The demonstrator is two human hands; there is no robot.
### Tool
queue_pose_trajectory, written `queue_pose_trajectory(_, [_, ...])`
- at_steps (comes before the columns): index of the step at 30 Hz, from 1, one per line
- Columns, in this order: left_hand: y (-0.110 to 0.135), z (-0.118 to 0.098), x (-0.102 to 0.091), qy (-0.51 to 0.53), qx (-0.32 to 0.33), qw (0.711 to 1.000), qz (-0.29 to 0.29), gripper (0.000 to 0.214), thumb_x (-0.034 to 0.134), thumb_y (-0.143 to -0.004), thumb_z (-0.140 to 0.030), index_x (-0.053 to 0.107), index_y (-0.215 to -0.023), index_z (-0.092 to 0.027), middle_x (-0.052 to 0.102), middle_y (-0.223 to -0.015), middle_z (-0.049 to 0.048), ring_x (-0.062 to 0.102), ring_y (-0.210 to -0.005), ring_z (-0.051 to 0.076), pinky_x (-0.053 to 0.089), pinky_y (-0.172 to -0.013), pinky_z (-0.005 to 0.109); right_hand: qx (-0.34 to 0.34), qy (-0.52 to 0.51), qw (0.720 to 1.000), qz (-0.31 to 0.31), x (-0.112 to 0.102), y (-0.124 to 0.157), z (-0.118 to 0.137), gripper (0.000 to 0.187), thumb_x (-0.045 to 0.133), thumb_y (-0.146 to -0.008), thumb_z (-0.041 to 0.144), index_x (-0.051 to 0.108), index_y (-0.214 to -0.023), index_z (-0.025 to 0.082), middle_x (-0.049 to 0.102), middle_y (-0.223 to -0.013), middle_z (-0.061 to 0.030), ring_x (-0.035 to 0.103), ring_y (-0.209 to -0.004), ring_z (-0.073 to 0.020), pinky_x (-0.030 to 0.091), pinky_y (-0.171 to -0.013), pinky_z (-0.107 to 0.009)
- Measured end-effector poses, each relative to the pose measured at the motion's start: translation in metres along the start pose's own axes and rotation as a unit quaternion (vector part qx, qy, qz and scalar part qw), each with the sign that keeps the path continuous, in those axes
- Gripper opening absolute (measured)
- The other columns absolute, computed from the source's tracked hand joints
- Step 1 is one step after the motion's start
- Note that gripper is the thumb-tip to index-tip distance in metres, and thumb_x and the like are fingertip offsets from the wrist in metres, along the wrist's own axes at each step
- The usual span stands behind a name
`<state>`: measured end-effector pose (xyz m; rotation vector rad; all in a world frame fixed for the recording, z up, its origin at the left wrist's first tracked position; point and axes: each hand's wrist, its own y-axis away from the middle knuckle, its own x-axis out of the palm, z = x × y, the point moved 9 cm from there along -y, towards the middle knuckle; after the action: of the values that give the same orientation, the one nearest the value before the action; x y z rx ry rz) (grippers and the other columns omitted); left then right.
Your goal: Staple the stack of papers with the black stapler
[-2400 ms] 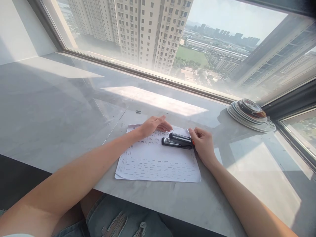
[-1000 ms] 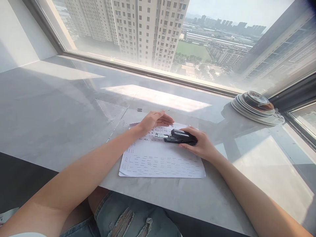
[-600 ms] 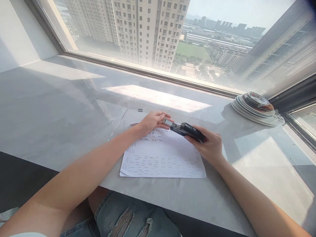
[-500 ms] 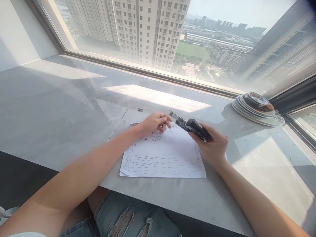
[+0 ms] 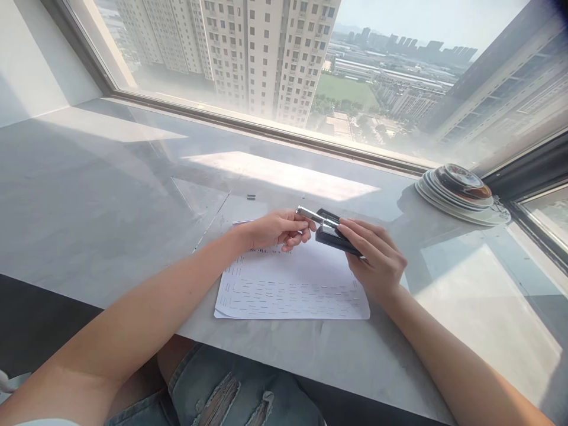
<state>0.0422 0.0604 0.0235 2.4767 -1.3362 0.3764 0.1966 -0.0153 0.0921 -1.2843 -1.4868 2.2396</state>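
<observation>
My right hand [image 5: 375, 251] is wrapped round a black stapler [image 5: 338, 239], which is held above the paper with its top and base spread apart. Out of its left end sticks the silver metal staple magazine [image 5: 309, 213]. My left hand [image 5: 286, 229] is at that metal part, thumb and forefinger closed against its underside and the other fingers curled. Beneath both hands lies a stack of white paper [image 5: 293, 299], marked with many short staple-like dashes and some handwriting near the top, partly covered by my left hand.
Two small dark staple strips [image 5: 251, 197] lie on the grey marbled counter [image 5: 124, 219] beyond the paper. A stack of plates [image 5: 461, 201] stands at the right by the window frame [image 5: 266, 135]. The counter's front edge runs just above my lap.
The stapler has turned in my right hand, its top and base now spread apart and the magazine showing between. My left hand has shifted slightly right and down, closing at the magazine.
</observation>
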Motion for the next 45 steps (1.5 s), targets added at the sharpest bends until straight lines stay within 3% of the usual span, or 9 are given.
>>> queue_pose_trajectory(8, [-0.001,0.001,-0.004,-0.019,0.002,1.0,-0.017,0.033,0.072,-0.093,-0.041,0.068,-0.113,-0.015,0.059,-0.086,0.0035,0.047,-0.059,0.006,0.047,-0.053,0.023,-0.034,0.052,0.998,-0.012,-0.005,0.0,0.004,0.044,0.062,-0.093,0.01,0.075,-0.121,0.041,0.077,-0.122,0.0039,0.075,-0.107,-0.0236,0.058,-0.087,-0.041])
queue_pose_trajectory(23, [-0.001,0.0,-0.013,-0.021,0.013,0.998,-0.062,0.044,0.076,-0.09,-0.039,0.066,-0.125,-0.014,0.07,-0.113,0.0136,0.067,-0.087,0.015,0.059,-0.085,0.038,-0.05,0.111,0.992,0.023,0.0,0.0,-0.001,0.03,0.067,-0.095,0.018,0.078,-0.107,0.043,0.081,-0.106,0.0069,0.072,-0.102,-0.0223,0.053,-0.085,-0.04])
queue_pose_trajectory(32, [-0.005,-0.002,-0.016,-0.033,0.046,0.997,-0.05,0.042,0.082,-0.084,-0.039,0.073,-0.118,-0.016,0.072,-0.126,0.015,0.065,-0.124,0.026,0.044,-0.115,0.051,-0.029,0.098,0.992,0.069,0.006,0.011,-0.012,0.028,0.075,-0.093,0.023,0.077,-0.11,0.046,0.081,-0.103,0.0078,0.074,-0.102,-0.0243,0.053,-0.087,-0.043])
queue_pose_trajectory(37, [-0.004,-0.004,-0.016,-0.027,0.06,0.997,-0.05,0.038,0.08,-0.087,-0.035,0.073,-0.118,-0.016,0.073,-0.127,0.0139,0.065,-0.126,0.025,0.042,-0.118,0.049,-0.056,0.128,0.989,0.038,0.002,0.007,-0.008,0.03,0.074,-0.093,0.02,0.078,-0.109,0.045,0.081,-0.103,0.0077,0.073,-0.102,-0.0233,0.052,-0.086,-0.041])
queue_pose_trajectory(42, [-0.004,-0.002,-0.023,-0.017,0.047,0.996,-0.074,0.035,0.079,-0.089,-0.031,0.072,-0.119,-0.015,0.073,-0.128,0.0157,0.068,-0.122,0.023,0.046,-0.116,0.044,0.002,0.129,0.991,0.038,0.001,0.001,-0.017,0.024,0.067,-0.095,0.021,0.079,-0.104,0.04,0.081,-0.099,0.0042,0.072,-0.103,-0.0253,0.052,-0.088,-0.044])
queue_pose_trajectory(45, [-0.005,0.0,-0.03,0.008,0.052,0.994,-0.099,0.029,0.072,-0.095,-0.032,0.072,-0.118,-0.014,0.072,-0.129,0.0166,0.069,-0.122,0.024,0.048,-0.116,0.042,0.038,0.102,0.994,-0.007,-0.007,-0.002,-0.017,0.028,0.064,-0.095,0.017,0.08,-0.104,0.038,0.081,-0.099,0.0024,0.072,-0.104,-0.026,0.052,-0.089,-0.045])
